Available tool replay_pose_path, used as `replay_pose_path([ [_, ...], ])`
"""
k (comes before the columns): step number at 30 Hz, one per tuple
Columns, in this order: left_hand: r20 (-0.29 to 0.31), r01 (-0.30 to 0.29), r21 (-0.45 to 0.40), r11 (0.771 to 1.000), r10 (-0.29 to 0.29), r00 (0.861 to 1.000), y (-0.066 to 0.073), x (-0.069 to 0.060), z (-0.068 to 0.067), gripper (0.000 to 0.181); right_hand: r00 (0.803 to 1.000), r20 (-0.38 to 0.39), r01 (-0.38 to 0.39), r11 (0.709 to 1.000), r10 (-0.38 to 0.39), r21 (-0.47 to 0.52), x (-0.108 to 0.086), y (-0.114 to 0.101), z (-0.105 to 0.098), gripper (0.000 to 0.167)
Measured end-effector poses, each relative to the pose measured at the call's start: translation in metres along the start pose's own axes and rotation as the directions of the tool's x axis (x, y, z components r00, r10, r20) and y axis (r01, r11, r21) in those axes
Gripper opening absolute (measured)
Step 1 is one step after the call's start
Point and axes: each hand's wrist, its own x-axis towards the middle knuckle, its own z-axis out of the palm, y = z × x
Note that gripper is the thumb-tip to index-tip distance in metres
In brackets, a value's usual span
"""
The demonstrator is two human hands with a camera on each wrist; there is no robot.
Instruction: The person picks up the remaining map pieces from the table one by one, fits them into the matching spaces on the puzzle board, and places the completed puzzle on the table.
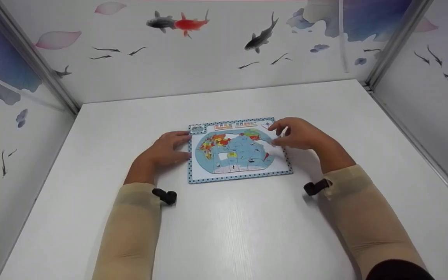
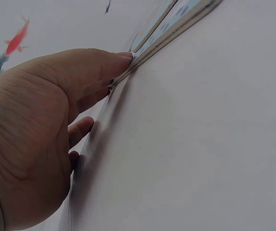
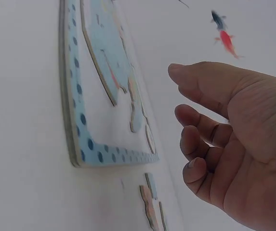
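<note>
A world map jigsaw puzzle board point(image 1: 201, 175) with a blue dotted border lies flat on the table. White gaps show at the map's top, lower left and right side. My left hand point(image 1: 165, 149) rests at the board's left edge, and its thumb touches that edge in the left wrist view. Over the board's right edge hovers my right hand point(image 1: 301, 133), fingers loosely bent, with nothing between them in the right wrist view. Loose puzzle pieces point(image 3: 148, 204) lie on the table beside the board, hidden by the right hand in the head view.
The white table point(image 1: 224, 229) is bordered by a back wall point(image 1: 208, 66) and side walls, printed with fish and petals. Small black devices point(image 1: 167, 196) stick out from both sleeve cuffs.
</note>
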Motion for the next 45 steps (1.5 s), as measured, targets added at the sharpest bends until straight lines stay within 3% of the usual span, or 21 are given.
replay_pose_path([
  [7,0.001,-0.028,0.042,0.999,0.028,1.0,0.0,0.003,-0.002,0.075,0.997,-0.037,-0.07,0.997,0.071,0.031,-0.006,0.03,-0.025,0.055],
  [16,-0.015,0.025,-0.015,1.0,-0.025,1.0,0.002,0.0,0.001,0.074,0.991,-0.093,-0.097,0.995,0.098,0.022,-0.014,0.069,-0.047,0.058],
  [27,-0.026,0.037,-0.021,0.999,-0.037,0.999,0.001,0.0,0.004,0.072,0.985,-0.094,-0.14,0.989,0.144,0.043,-0.019,0.096,-0.054,0.062],
  [40,-0.02,0.049,-0.04,0.998,-0.05,0.999,0.001,0.0,0.002,0.073,0.982,-0.031,-0.182,0.977,0.186,0.107,-0.015,0.114,-0.048,0.056],
  [45,-0.015,0.015,-0.024,1.0,-0.015,1.0,0.001,-0.001,0.001,0.072,0.985,-0.018,-0.168,0.981,0.171,0.099,-0.013,0.118,-0.048,0.059],
])
